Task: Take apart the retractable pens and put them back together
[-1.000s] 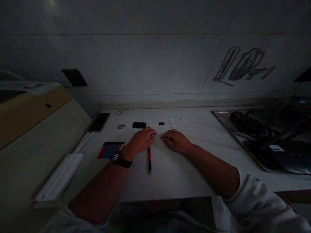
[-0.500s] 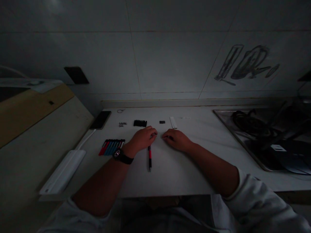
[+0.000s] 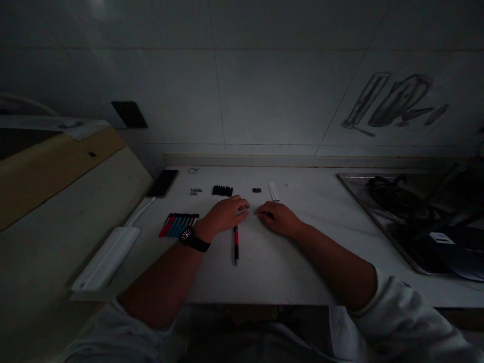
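My left hand (image 3: 227, 214), with a dark watch (image 3: 188, 235) at its wrist, rests over the table with fingers curled toward the thumb. Something small and pale may be between them; it is too dark to name. Just below lies a red-and-black pen (image 3: 236, 247), its tip toward me and its far end hidden by the hand. A short gap away, my right hand (image 3: 282, 218) is closed with its fingertips low on the table; any thing in them is hidden. Beyond the hands are a row of black pieces (image 3: 223, 190), a small dark group (image 3: 256, 190) and thin white sticks (image 3: 274, 191).
Red, blue and dark tubes (image 3: 178, 225) lie in a row at left, with small metal parts (image 3: 195, 191) behind. Tiny clear pieces (image 3: 294, 184) lie at the back right. A phone (image 3: 163, 183) and white power strip (image 3: 106, 259) flank the left; a metal-rimmed sink (image 3: 372, 229) is right.
The view has turned slightly left, so everything sits a little farther right. Both hands stay in nearly the same place above the table; the pen still lies below my left hand.
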Available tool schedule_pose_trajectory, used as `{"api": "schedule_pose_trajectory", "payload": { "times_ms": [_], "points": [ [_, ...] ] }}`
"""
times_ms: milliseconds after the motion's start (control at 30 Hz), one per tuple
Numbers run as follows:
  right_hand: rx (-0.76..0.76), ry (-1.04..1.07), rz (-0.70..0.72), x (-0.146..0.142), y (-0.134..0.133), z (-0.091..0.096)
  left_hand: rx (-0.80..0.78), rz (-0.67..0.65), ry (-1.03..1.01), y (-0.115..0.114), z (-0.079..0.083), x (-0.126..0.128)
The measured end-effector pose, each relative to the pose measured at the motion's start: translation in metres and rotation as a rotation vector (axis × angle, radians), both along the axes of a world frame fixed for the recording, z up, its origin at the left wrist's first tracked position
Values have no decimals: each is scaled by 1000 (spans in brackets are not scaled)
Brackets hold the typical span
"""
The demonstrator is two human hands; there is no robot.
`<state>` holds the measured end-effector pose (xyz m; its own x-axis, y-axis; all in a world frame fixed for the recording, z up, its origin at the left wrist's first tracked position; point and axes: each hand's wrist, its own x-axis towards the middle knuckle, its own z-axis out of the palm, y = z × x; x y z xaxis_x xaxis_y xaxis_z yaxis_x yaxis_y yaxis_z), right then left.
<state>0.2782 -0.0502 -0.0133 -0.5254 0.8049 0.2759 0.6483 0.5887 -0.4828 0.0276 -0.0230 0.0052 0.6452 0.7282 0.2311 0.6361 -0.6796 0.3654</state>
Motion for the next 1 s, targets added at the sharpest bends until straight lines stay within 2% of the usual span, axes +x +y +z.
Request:
{"api": "schedule_pose_trajectory", "payload": {
  "times_ms": [133,267,400,500,633,800,900,1000],
  "points": [
    [17,-11,10,2,2,-3,23,16,-66,1,14,-5],
    [17,-17,26,3,3,-4,63,77,-189,1,36,-18],
    [-6,-18,27,4,3,-3,109,261,-394,3,60,-42],
    [-16,-8,28,4,4,-3,185,402,-499,8,70,-66],
    [-17,-10,26,3,5,-5,264,553,-500,18,69,-95],
    [-1,-20,28,3,5,-6,325,642,-259,29,54,-119],
    [5,-26,31,2,4,-5,292,654,-147,34,46,-126],
    [11,-31,31,1,2,-4,188,651,-63,34,41,-119]
  ]
}}
